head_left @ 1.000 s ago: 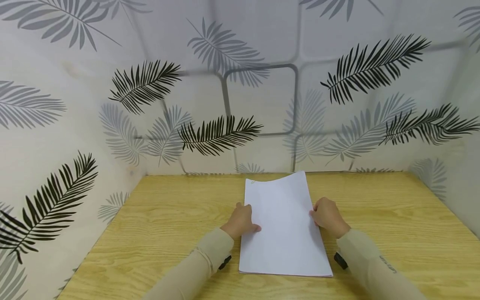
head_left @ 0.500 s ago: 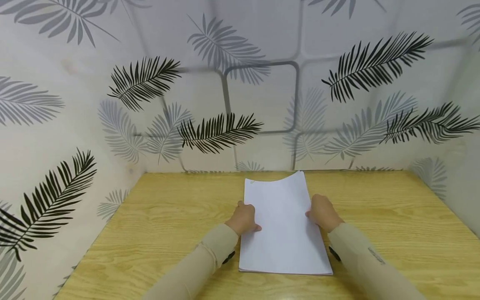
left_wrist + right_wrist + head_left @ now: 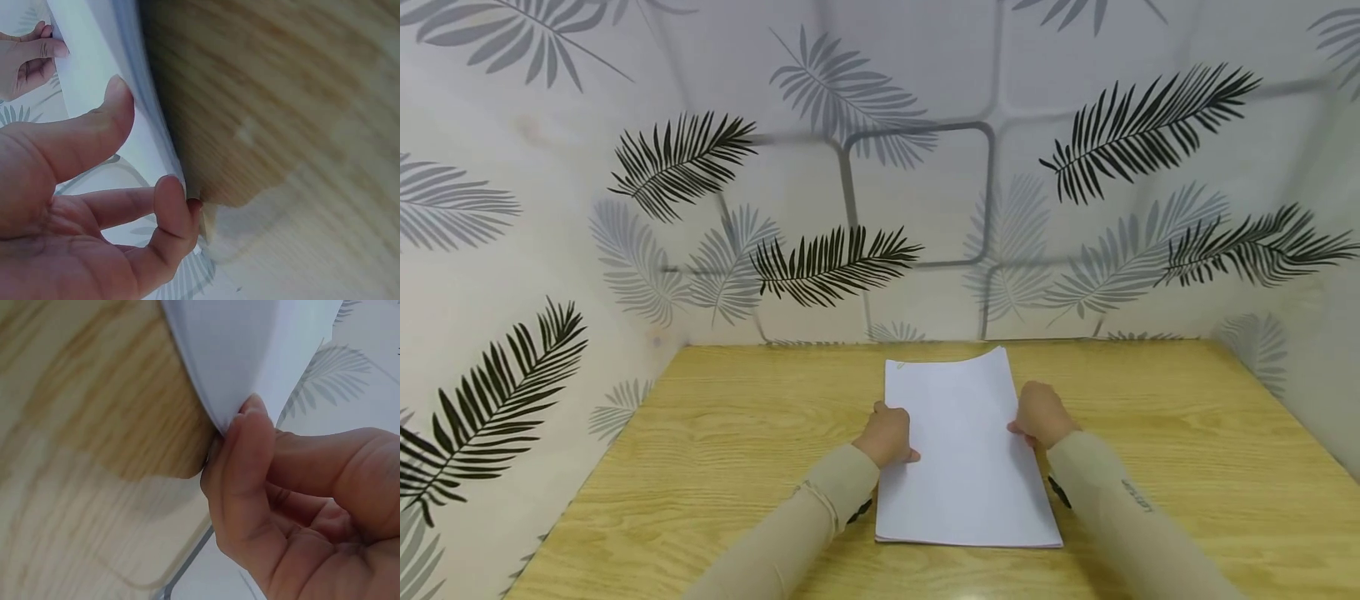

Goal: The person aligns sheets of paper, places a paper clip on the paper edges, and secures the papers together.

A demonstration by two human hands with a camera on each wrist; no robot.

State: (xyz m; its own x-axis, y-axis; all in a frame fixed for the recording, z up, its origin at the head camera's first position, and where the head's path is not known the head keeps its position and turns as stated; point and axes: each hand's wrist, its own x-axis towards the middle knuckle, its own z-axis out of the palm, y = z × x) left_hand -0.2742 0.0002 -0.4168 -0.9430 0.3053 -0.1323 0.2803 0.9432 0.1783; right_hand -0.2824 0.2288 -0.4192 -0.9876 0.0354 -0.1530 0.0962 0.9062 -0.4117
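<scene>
In the head view a stack of white paper sheets (image 3: 958,467) lies on the table, its far right corner bent upward. A small yellowish clip (image 3: 901,365) sits at its far left corner. My left hand (image 3: 886,435) holds the left edge, thumb over the top sheet. The left wrist view shows the left hand (image 3: 94,200) with curled fingers against the layered edge of the paper (image 3: 94,62). Across the stack, my right hand (image 3: 1042,414) pinches the right edge. In the right wrist view its thumb and fingers (image 3: 240,475) close on the paper (image 3: 231,350).
The wood-grain table (image 3: 737,417) extends on both sides of the stack. Behind and to the left stands a pale wall covering (image 3: 925,208) with a leaf print. Beige sleeves (image 3: 805,525) cover both forearms.
My right hand and forearm have shifted slightly left and away from me along the paper's right edge. The left forearm has edged right. The paper stays almost in place.
</scene>
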